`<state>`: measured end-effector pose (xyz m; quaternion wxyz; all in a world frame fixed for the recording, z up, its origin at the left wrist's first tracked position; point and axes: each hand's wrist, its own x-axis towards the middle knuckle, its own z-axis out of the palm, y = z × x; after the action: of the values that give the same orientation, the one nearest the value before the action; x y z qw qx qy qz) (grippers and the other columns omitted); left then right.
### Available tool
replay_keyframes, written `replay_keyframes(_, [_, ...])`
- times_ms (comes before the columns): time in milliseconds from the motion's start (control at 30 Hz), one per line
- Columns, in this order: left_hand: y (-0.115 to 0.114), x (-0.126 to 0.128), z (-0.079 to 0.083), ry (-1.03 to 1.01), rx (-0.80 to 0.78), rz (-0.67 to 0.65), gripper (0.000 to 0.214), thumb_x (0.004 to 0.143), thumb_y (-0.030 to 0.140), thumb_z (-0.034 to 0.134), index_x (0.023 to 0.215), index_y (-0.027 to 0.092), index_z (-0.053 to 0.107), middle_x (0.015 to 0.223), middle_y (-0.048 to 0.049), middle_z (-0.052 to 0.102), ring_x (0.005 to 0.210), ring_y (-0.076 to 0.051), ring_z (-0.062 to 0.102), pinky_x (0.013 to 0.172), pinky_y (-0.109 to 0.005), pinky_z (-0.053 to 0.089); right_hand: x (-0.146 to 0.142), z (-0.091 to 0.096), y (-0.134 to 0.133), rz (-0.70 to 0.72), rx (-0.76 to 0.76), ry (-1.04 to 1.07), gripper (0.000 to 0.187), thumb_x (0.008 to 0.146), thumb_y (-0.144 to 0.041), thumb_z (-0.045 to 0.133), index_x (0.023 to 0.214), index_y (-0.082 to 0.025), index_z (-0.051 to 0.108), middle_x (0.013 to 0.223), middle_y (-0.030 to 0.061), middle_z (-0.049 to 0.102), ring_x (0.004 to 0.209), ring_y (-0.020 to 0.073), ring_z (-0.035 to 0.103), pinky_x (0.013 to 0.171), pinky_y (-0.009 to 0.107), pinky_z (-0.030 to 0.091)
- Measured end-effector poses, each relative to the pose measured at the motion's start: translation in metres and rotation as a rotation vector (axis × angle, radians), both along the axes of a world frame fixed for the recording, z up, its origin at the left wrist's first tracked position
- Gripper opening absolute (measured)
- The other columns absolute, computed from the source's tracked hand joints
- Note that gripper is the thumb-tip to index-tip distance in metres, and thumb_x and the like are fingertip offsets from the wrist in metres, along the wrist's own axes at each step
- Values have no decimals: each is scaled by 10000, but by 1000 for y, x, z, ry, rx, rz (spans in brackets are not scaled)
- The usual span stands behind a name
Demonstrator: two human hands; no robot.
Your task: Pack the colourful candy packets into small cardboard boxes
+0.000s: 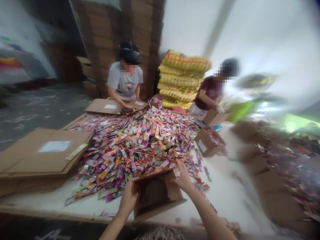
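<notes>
Head camera is looking down at 2 bare forearms reaching onto a white table (225, 196). Nearest the viewer, an open cardboard box (156, 193) is lying tipped on its side at the near edge of the table, its mouth facing the viewer. The left hand (128, 200) is gripping the box's left wall, fingers curled around the edge. The right hand (183, 178) is resting at the box's upper right corner, fingers loosely bent and touching the packets just beside it; whether it is pinching any packet I cannot tell.

Just beyond the box, a broad pile of colourful sachets (135, 143) is covering the middle of the table, touching the box's far edge. To the left, flattened cardboard boxes (42, 153) are lying stacked beside the pile. To the right, a small open carton (208, 141) holding sachets is sitting on the table, with blurred cartons further right.

Farther off, a person in a grey T-shirt (125, 81) is sitting behind the pile, hands on a flat carton (106, 106). Another person in a maroon shirt (208, 93) is bending over a carton (215, 117). Behind them, yellow sacks (181, 80) are standing stacked against tall brown cardboard stacks (117, 36).
</notes>
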<state>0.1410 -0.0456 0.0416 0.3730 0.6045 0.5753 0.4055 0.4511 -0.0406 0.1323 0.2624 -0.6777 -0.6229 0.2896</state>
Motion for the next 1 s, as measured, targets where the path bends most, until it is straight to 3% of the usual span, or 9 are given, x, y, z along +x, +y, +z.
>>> replay_keyframes(67, [-8,-2,-1,-34,17,-14,521,676,112,478,1168,230,600,1208,-73,671,1228,-285,589,1147,-513,388,-7,20,-17,257,99,-145,1174,612,-503,848,1581,-243,239,1619,153,298,1516,370,199,1232,557,196])
replay_keyframes(200, [-22,4,3,-33,43,-31,529,667,102,459,1158,205,625,1226,-95,668,1251,-285,575,1171,-526,359,-20,49,-60,497,-32,-380,1320,483,-652,862,1587,-308,225,1568,142,394,1470,457,259,1183,733,52])
replay_keyframes(367, [-18,-10,21,21,37,-225,515,751,202,573,1259,250,645,1332,-79,659,1279,-267,579,1136,-467,431,-21,37,-97,575,-115,-390,775,879,-613,597,1546,-296,358,1589,104,402,1488,344,312,1238,648,77])
replay_keyframes(467, [-7,-25,43,92,10,-410,641,742,191,606,1377,280,593,1461,-69,580,1362,-258,522,1171,-445,406,-26,16,-94,472,-47,-432,553,1005,-458,421,1507,-226,433,1531,113,485,1437,309,404,1220,561,258])
replay_keyframes(567, [-3,-19,65,253,-2,-558,482,846,199,475,1271,292,682,1482,-69,556,1427,-275,444,1233,-534,278,-39,-1,-76,316,40,-499,370,995,-358,440,1281,-208,620,1302,117,648,1237,310,561,1059,497,438])
replay_keyframes(633, [-7,0,73,374,65,-594,376,895,410,510,1152,247,733,1492,-126,532,1468,-349,362,1246,-643,90,-47,-10,-64,234,75,-550,233,944,-328,524,1104,-226,660,1171,99,673,1160,326,571,965,487,463])
replay_keyframes(767, [-22,41,67,579,185,-620,1020,520,861,683,1196,98,659,1587,-313,294,1505,-498,164,1221,-681,-36,-57,-38,-57,143,101,-581,315,889,-314,578,1193,-248,623,1240,109,641,1194,356,524,952,509,433])
replay_keyframes(900, [-29,54,56,541,226,-735,1134,598,857,638,1480,175,434,1663,-275,40,1515,-522,29,1155,-761,-42,-56,-66,-65,106,102,-533,401,906,-370,509,1271,-245,615,1338,117,617,1254,370,500,1009,554,408])
replay_keyframes(1000, [-23,59,59,544,250,-799,1310,555,742,780,1600,272,144,1666,-263,-53,1496,-564,16,1119,-798,-9,-30,-62,-55,141,61,-365,400,863,-406,493,1154,-224,698,1233,119,689,1198,371,565,1014,565,441])
